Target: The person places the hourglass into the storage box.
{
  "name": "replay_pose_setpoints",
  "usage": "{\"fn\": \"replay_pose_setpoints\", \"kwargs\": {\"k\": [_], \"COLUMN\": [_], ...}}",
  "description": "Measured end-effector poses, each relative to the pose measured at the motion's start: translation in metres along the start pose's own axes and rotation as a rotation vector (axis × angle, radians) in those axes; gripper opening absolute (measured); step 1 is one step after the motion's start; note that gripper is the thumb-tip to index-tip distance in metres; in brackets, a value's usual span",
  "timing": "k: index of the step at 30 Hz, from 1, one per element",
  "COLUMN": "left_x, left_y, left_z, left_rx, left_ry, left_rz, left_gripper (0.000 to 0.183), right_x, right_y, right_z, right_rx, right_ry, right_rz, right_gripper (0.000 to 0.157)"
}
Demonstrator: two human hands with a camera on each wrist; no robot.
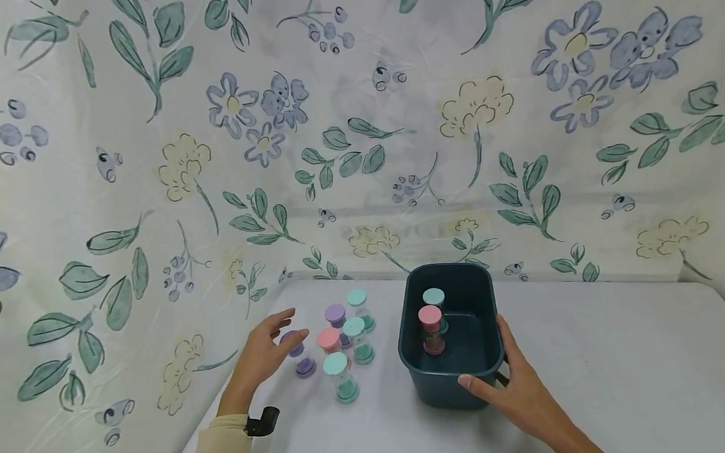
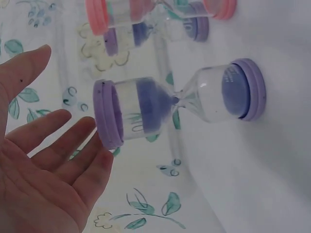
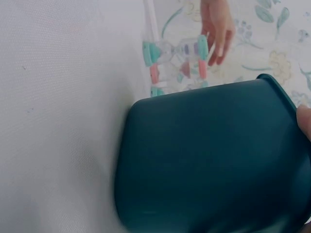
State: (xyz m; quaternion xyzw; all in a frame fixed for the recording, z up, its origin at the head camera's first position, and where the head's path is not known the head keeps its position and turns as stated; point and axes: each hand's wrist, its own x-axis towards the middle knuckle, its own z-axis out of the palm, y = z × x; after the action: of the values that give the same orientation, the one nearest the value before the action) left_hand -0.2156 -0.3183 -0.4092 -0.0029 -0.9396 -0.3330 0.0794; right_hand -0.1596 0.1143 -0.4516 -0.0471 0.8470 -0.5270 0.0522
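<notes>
My left hand (image 1: 263, 349) is at a purple sand timer (image 2: 158, 104) standing at the left of a group. In the left wrist view the fingers lie loosely against its cap, while the thumb is well apart from it. My right hand (image 1: 524, 396) grips the right end of a dark teal bin (image 1: 452, 391), with the thumb on the front rim; its other fingers are partly hidden. Inside the bin a pink-capped sand timer (image 1: 430, 319) stands in front of a mint-capped one (image 1: 433, 297).
Beside the left hand stand a pink sand timer (image 1: 329, 340), another purple one (image 1: 334, 314) and mint ones, the nearest (image 1: 335, 363) towards me. All are on a white table (image 1: 631, 357). A floral curtain (image 1: 365, 184) hangs behind and at the left.
</notes>
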Motion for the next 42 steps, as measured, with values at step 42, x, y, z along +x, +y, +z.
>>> {"fn": "replay_pose_setpoints", "kwargs": {"k": [42], "left_x": [-0.015], "left_y": [-0.024], "left_z": [0.02], "left_rx": [-0.302], "left_ry": [0.162], "left_rz": [-0.256], "left_gripper": [0.06], "right_x": [0.001], "right_y": [0.001], "right_z": [0.001], "right_rx": [-0.005], "right_ry": [-0.001], "right_rz": [0.006], "right_gripper": [0.122]}}
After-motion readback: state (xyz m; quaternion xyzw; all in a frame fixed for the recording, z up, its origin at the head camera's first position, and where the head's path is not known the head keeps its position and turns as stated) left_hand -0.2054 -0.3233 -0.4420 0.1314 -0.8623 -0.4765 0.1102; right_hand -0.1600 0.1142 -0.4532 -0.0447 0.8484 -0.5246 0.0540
